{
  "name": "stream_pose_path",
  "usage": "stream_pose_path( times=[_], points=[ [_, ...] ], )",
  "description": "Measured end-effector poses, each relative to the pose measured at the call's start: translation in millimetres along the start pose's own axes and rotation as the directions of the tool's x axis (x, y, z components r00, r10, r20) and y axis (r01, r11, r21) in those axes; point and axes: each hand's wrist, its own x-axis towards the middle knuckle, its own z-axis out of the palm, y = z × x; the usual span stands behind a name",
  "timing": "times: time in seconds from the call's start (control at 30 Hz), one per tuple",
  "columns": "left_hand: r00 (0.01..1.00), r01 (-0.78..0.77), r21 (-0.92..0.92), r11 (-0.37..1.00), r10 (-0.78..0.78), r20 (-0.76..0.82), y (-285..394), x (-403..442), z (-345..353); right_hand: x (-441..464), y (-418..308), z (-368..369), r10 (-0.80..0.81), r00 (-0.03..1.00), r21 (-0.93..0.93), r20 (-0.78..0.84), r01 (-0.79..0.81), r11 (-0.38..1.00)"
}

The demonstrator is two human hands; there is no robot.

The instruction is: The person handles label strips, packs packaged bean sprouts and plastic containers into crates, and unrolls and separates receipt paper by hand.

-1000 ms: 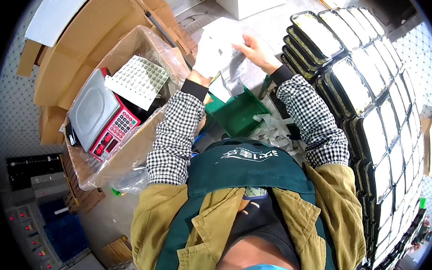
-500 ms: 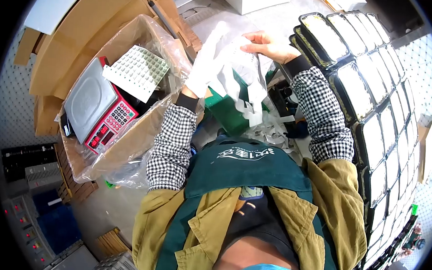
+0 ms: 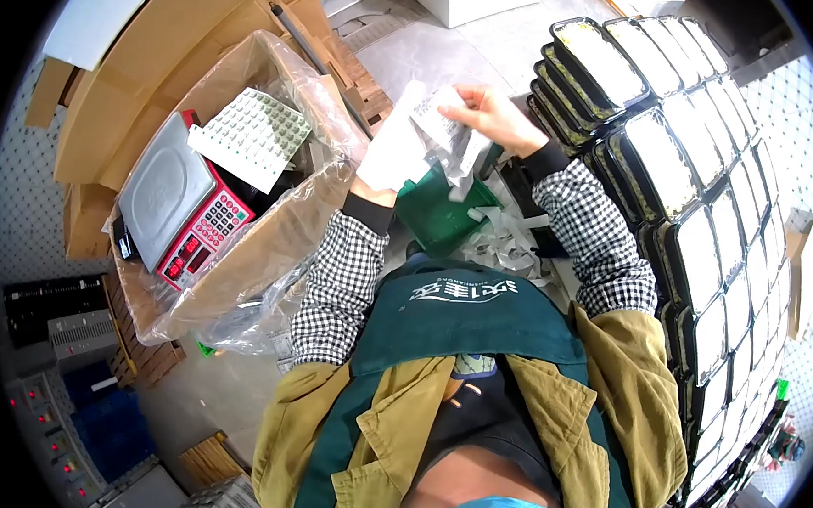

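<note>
My right hand (image 3: 498,118), bare, pinches a white strip of printed labels (image 3: 435,117) between thumb and fingers. My left hand (image 3: 389,156), in a white glove, is closed at the strip's left side; glare washes out its fingertips. Crumpled whitish backing (image 3: 462,156) hangs from the strip between the hands. Below them stands a green bin (image 3: 427,216), and loose white paper scraps (image 3: 508,246) lie beside it.
On my left, a plastic-lined cardboard box (image 3: 231,263) holds a red scale (image 3: 211,221) and a sheet of round stickers (image 3: 252,137). Stacked black trays with white tops (image 3: 664,166) rise close to my right arm. A white box (image 3: 475,0) stands ahead.
Both hands have lowered slightly, the right moving a little left and the left a little right. The dangling white strips hang shorter, and more of the green bin shows.
</note>
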Motion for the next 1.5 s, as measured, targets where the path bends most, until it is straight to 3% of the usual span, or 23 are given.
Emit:
stream_pose_path(
  times=[0.03, 0.07, 0.13, 0.2, 0.3, 0.37, 0.43, 0.47, 0.57, 0.6, 0.7, 0.77, 0.9, 0.93, 1.07, 1.17, 1.2, 1.3, 1.33, 1.37, 1.4, 1.43, 1.5],
  points=[
    [0.998, -0.055, 0.014, 0.998, 0.055, 0.043, -1, 1, -1, -3, 3, 6, -0.025, 1.0, 0.01, -0.003, 0.025, 1.0],
    [0.993, -0.098, 0.363, 0.926, 0.067, 0.097, 3, 6, -3, -6, 9, 9, -0.047, 0.998, -0.012, 0.037, 0.048, 0.999],
    [0.978, -0.201, 0.482, 0.853, 0.149, 0.143, 12, -7, 5, -12, 21, 9, -0.045, 0.997, -0.047, 0.059, 0.048, 0.998],
    [0.987, -0.162, 0.608, 0.777, 0.118, 0.112, 16, -8, -2, -13, 37, 3, 0.121, 0.991, 0.195, -0.056, -0.108, 0.975],
    [0.996, -0.03, 0.355, 0.934, -0.003, 0.091, 19, -24, 3, -14, 47, 1, 0.228, 0.973, 0.427, -0.039, -0.19, 0.884],
    [0.994, 0.038, 0.394, 0.918, -0.075, 0.078, 7, -28, -13, -12, 45, 15, 0.213, 0.977, 0.576, 0.013, -0.182, 0.797],
    [0.992, 0.116, 0.323, 0.939, -0.124, 0.002, -5, -30, -25, 0, 53, 21, 0.154, 0.988, 0.502, -0.027, -0.12, 0.857],
    [0.992, 0.115, 0.464, 0.879, -0.125, -0.009, -5, -36, -23, 4, 55, 22, 0.151, 0.988, 0.456, -0.03, -0.121, 0.882],
    [0.998, 0.033, 0.318, 0.948, -0.017, -0.053, -32, -36, -52, 8, 50, 28, 0.181, 0.979, 0.287, -0.09, -0.149, 0.946],
    [1.0, -0.012, 0.399, 0.917, 0.019, -0.013, -35, -38, -55, 3, 43, 28, 0.178, 0.979, 0.249, -0.103, -0.148, 0.957],
    [0.994, -0.112, 0.729, 0.675, 0.062, 0.095, -24, -45, -56, 6, 50, 25, 0.213, 0.973, 0.284, -0.088, -0.18, 0.942],
    [0.993, -0.121, 0.959, 0.254, 0.024, 0.119, -9, -44, -55, 5, 52, 21, 0.226, 0.967, 0.372, -0.116, -0.168, 0.913],
    [0.988, -0.137, 0.597, 0.79, 0.067, 0.138, 3, -59, -43, -8, 43, -5, 0.194, 0.962, 0.428, -0.192, -0.096, 0.899],
    [0.996, -0.071, 0.558, 0.827, 0.025, 0.09, 13, -64, -27, -9, 44, -11, 0.162, 0.969, 0.438, -0.185, -0.066, 0.897],
    [0.992, -0.124, 0.771, 0.625, 0.05, 0.119, 32, -74, -10, -10, 36, -31, 0.076, 0.976, 0.356, -0.204, 0.001, 0.935],
    [0.987, -0.163, 0.879, 0.447, 0.085, 0.14, 44, -83, 6, -11, 21, -37, -0.073, 0.902, 0.178, -0.426, 0.163, 0.971],
    [0.958, -0.261, 0.959, 0.109, 0.152, 0.244, 48, -84, 15, 0, 35, -45, -0.111, 0.899, 0.255, -0.425, 0.237, 0.937],
    [0.999, 0.01, 0.739, 0.673, -0.029, 0.013, 57, -89, 25, 6, 33, -47, -0.067, 0.843, 0.356, -0.534, 0.296, 0.886],
    [0.999, 0.041, 0.655, 0.755, -0.041, -0.016, 59, -89, 16, 10, 40, -48, 0.006, 0.879, 0.449, -0.477, 0.238, 0.861],
    [0.998, 0.07, 0.56, 0.826, -0.055, -0.044, 59, -88, 1, 16, 55, -54, 0.019, 0.892, 0.092, -0.452, 0.025, 0.995],
    [0.995, 0.094, 0.457, 0.885, -0.069, -0.07, 58, -87, -8, 24, 78, -62, 0.041, 0.901, -0.289, -0.432, -0.181, 0.94],
    [0.997, 0.063, 0.462, 0.885, -0.036, -0.067, 58, -88, -5, 26, 99, -65, 0.068, 0.905, -0.62, -0.419, -0.341, 0.706],
    [0.998, -0.004, 0.476, 0.879, 0.033, -0.053, 59, -85, 3, 26, 135, -54, -0.283, 0.778, -0.721, -0.561, -0.292, 0.629]
  ],
)
